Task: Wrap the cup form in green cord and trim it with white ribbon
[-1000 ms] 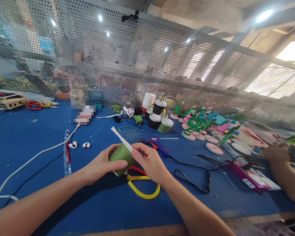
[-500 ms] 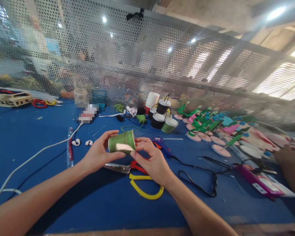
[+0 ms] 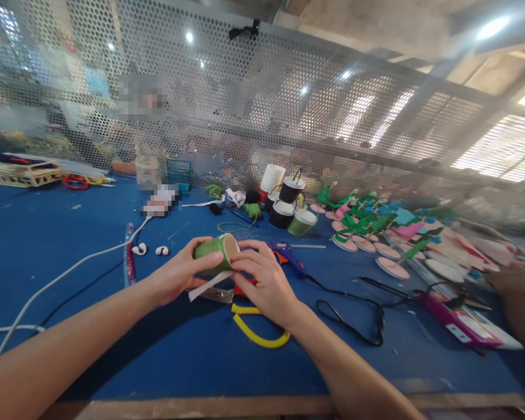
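Note:
Above the blue table (image 3: 70, 256) my left hand (image 3: 177, 275) wraps its fingers round a small green paper cup (image 3: 213, 249), tipped on its side with the open mouth facing right. My right hand (image 3: 262, 283) pinches at the cup's rim. A white paper strip (image 3: 207, 284) hangs from under the cup, slanting down to the left. Just below my hands lie scissors with yellow and red handles (image 3: 254, 332), their blade partly hidden.
A blue glue gun (image 3: 286, 256) with a black cord (image 3: 354, 318) lies to the right. Stacked cups (image 3: 286, 204) stand behind, pink and green craft pieces (image 3: 367, 233) spread right. A white cable (image 3: 70, 271) runs left. Another person's hand (image 3: 514, 286) rests at far right. Perforated metal screen (image 3: 245, 116) behind.
The cup has been turned so its mouth faces right; the white strip, first sticking up and then lying against the cup's side, now hangs below it. My hands stay together.

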A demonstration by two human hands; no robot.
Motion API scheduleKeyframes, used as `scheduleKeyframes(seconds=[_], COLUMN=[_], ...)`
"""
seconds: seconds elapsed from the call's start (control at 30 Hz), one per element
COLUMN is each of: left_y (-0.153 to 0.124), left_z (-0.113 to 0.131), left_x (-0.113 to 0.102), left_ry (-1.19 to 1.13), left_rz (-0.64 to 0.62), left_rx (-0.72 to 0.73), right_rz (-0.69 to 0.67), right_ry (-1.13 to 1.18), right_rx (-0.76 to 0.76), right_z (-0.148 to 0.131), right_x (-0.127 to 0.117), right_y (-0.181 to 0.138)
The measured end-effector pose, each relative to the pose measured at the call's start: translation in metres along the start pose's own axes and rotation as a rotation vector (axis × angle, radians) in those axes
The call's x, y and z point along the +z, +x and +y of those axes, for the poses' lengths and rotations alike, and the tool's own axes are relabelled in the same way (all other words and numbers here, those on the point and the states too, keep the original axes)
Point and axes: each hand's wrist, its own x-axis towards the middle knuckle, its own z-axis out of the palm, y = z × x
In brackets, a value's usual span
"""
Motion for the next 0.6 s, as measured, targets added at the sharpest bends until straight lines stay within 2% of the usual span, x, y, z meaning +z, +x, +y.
scheduleKeyframes(seconds=[0.27,0.43,0.6], left_y=[0.007,0.011,0.013], left_z=[-0.012,-0.009,-0.005], left_x=[-0.002,-0.007,-0.011], left_ry=[0.295,0.64,0.807], left_rz=[0.052,0.141,0.136], left_rx=[0.053,0.311,0.351], right_rz=[0.012,0.014,0.022], right_ry=[0.029,0.088,0.13], right_rx=[0.042,0.095,0.102], right_z=[0.005,0.004,0.003], right_x=[0.006,0.011,0.011], right_y=[-0.002,-0.002,-0.001])
